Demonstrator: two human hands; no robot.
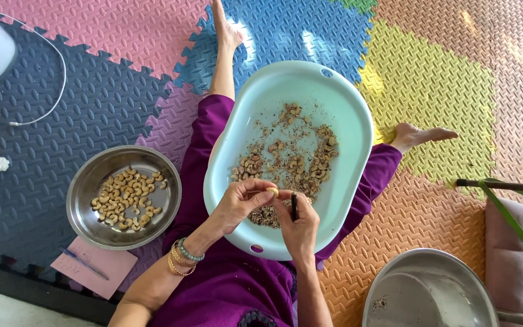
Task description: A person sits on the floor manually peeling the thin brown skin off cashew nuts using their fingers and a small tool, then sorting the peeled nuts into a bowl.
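A steel bowl [124,197] of peeled cashews sits on the foam floor mat [62,109] at left. Over a pale oval tub [346,115] of unpeeled nuts and husks on the lap, the left hand [241,203] pinches one cashew [272,191]; the right hand [299,225] closes its grip on a small dark knife [294,206]. Scraping lightly, away from the fingers, seems wise. Open mat lies around; another steel basin [431,290] sits near right.

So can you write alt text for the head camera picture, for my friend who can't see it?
A person sits on colourful foam mats, the left hand pinching a cashew and the right hand holding a small dark tool over a pale blue tray of unpeeled nuts. A steel bowl of peeled cashews sits beside.
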